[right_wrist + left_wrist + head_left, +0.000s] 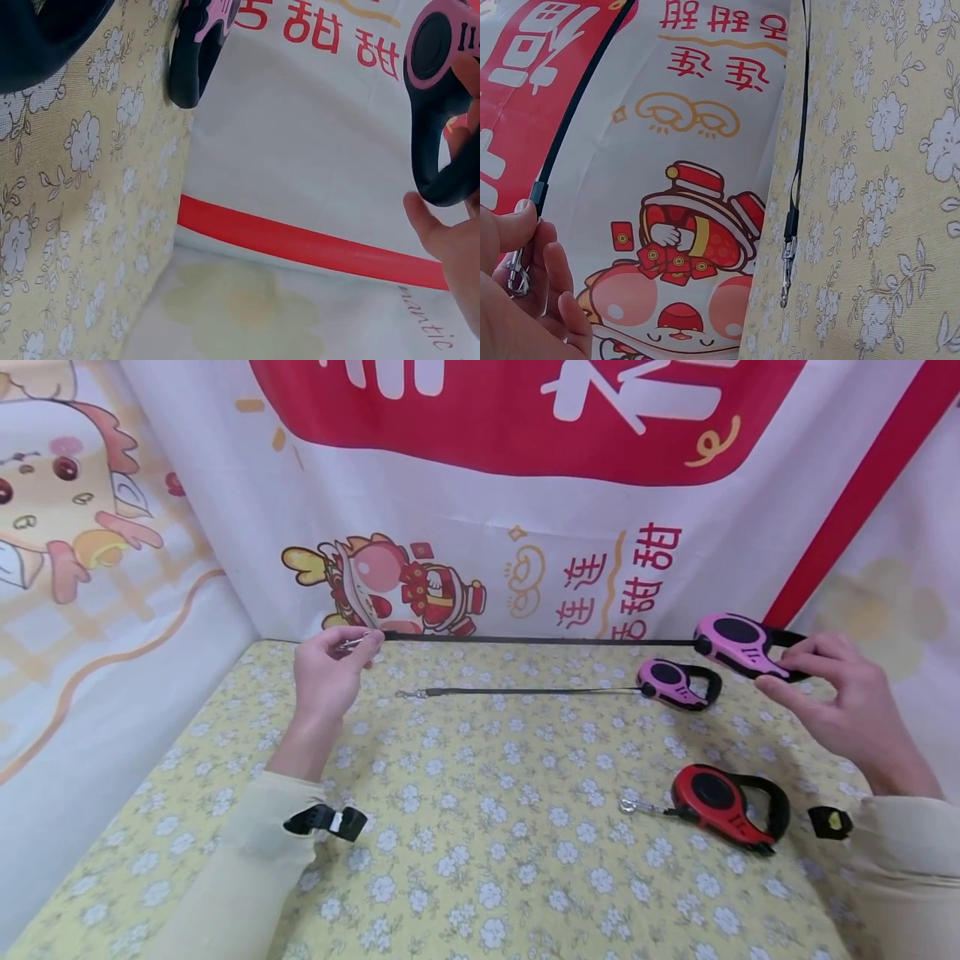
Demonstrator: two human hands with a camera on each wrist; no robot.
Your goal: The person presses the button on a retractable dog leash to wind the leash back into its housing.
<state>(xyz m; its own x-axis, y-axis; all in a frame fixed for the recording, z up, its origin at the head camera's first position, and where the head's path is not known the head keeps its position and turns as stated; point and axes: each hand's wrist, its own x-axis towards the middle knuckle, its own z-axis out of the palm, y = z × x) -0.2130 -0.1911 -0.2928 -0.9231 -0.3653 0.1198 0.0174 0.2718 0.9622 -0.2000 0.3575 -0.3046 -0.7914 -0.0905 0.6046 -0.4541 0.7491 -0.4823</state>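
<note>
Above floral cloth, right hand (840, 697) grips pink leash (738, 645); left hand (327, 670) pinches its clip (354, 643).

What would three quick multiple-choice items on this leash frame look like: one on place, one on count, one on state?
1. Where is the red leash?
A. In the right hand
B. On the floral cloth, nearest the person
C. Hanging on the banner

2. How many retractable leashes show?
A. Two
B. Three
C. Five

3. How is the held pink leash's cord?
A. Pulled out between both hands
B. Fully reeled in
C. Knotted round the wrist

Key: 1 B, it lies on the floral cloth untouched. 2 B, the held pink leash, a smaller pink leash and the red one. 3 A, the left hand pinches the clip, the right hand grips the housing.
</note>
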